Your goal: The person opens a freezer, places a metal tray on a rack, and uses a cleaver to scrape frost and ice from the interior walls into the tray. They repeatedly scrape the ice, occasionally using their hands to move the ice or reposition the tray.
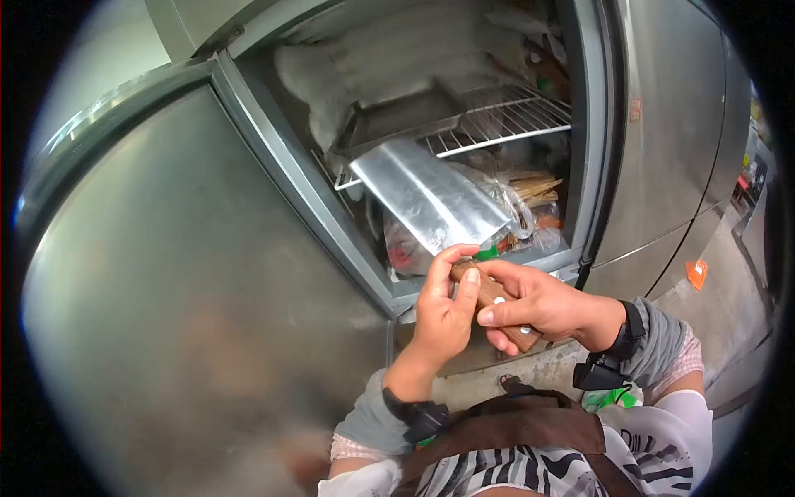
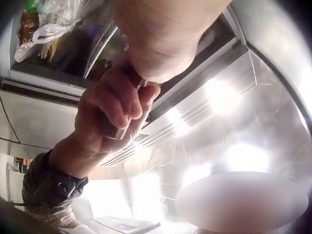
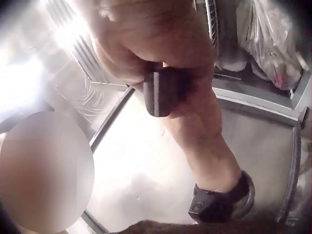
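Observation:
Both hands hold a cleaver by its brown wooden handle [image 1: 515, 330], which has pale rivets. Its broad, shiny steel blade [image 1: 431, 197] points forward and overlaps the cabinet opening in the head view. My left hand [image 1: 445, 315] grips the handle close to the blade, thumb laid along the wood. Behind it, my right hand [image 1: 542, 300] is wrapped round the rear part, thumb on top. From the left wrist, the handle's butt [image 2: 114, 130] shows below the right hand's curled fingers. In the right wrist view the butt [image 3: 157, 95] appears dark, and the blade is hidden.
A frosted steel refrigerator cabinet stands open ahead, its door [image 1: 190, 248] swung left. Inside, a metal tray [image 1: 406, 116] sits on a white wire shelf [image 1: 517, 114]. Plastic-bagged goods [image 1: 406, 248] lie below. Closed steel doors [image 1: 671, 108] stand at right; an orange tag [image 1: 696, 273] is beyond.

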Available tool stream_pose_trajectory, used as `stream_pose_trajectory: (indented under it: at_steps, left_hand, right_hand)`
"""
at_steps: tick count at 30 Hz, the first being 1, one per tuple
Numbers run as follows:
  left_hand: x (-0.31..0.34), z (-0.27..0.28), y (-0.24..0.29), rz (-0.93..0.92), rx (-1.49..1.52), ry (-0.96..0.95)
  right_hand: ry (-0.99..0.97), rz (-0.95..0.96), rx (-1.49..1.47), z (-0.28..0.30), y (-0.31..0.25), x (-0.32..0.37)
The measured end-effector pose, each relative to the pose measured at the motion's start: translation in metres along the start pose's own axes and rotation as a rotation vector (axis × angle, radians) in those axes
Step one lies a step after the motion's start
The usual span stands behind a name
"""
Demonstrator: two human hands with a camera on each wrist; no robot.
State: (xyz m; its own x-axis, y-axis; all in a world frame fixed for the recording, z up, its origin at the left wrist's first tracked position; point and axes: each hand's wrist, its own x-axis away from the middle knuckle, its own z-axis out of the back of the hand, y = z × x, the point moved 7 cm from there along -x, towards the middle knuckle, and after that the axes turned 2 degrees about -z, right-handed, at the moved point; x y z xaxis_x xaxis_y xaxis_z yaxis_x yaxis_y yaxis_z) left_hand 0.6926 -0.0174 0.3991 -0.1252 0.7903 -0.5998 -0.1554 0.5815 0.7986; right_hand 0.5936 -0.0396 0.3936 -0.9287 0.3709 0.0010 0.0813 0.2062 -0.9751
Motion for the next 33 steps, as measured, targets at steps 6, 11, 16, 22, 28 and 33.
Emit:
stream_pose_trajectory:
  at_steps: [6, 11, 16, 22, 28, 33]
  left_hand:
    - [-0.027, 0.007, -0.019, -0.128, 0.049, 0.031]
    - [-0.070, 0.057, -0.049, -0.359, -0.216, 0.271]
    - [-0.118, 0.076, -0.052, -0.524, -0.927, 0.276]
    - [-0.093, 0.092, -0.064, -0.295, -0.731, 0.378]
    - [-0.092, 0.091, -0.069, -0.241, -0.711, 0.364]
    - [-0.082, 0.081, -0.080, -0.168, -0.654, 0.349]
  right_hand:
    - [0.133, -0.058, 0.141, 0.030, -0.017, -0.009]
    - [0.378, 0.361, 1.039, 0.060, -0.112, -0.045]
    - [0.451, 0.529, 1.486, 0.073, -0.155, -0.102]
    - [0.422, 0.601, 1.657, 0.046, -0.160, -0.132]
    - [0.395, 0.629, 1.683, 0.076, -0.211, -0.168]
    - [0.374, 0.649, 1.627, 0.061, -0.195, -0.144]
